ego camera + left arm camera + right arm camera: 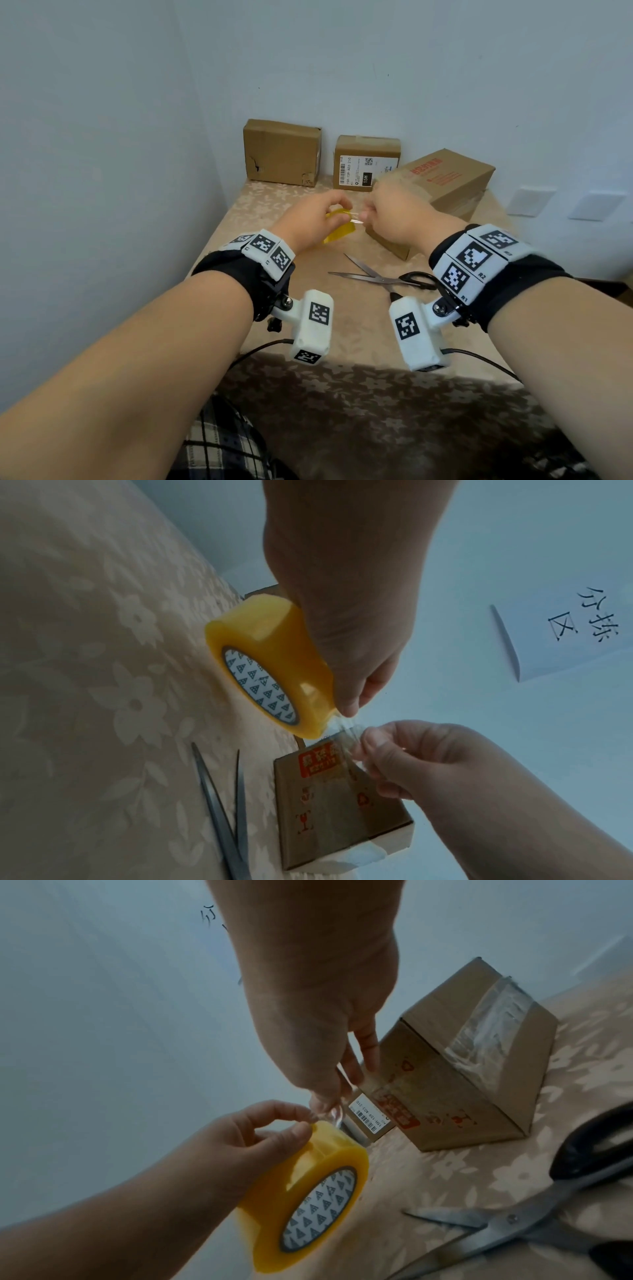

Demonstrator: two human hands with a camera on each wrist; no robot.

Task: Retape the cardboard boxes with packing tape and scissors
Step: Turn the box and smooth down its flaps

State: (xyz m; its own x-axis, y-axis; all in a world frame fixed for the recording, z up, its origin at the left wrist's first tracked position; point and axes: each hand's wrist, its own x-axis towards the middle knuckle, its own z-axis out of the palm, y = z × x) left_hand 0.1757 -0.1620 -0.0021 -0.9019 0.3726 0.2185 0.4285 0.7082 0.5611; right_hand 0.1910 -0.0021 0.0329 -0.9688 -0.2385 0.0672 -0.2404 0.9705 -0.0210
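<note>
- A pale table [274,198] with a flower-pattern cover sits in a corner between blue-white walls, and a sheet of paper [561,631] with handwritten characters hangs on the wall.
- Three cardboard boxes on the table: a plain one [282,152] at the back left, a labelled one [366,162] just beside it, and a nearer box with red print [442,185] to the right, partly hidden behind the right hand in the head view.
- One pair of scissors [383,275], blades apart, lies flat on the table in front of the red-printed box, between the two wrists. Nothing touches it.
- One roll of yellow packing tape [274,664] is up off the table, held in the left hand [308,219]. The fingers [284,1112] curl over its outer rim.
- The right hand [394,216] sits just beside the roll, its fingers [377,742] pinching the clear loose end of tape [339,730], which runs a short way from the roll's edge.
- Both hands hover above the table, in front of the red-printed box.
</note>
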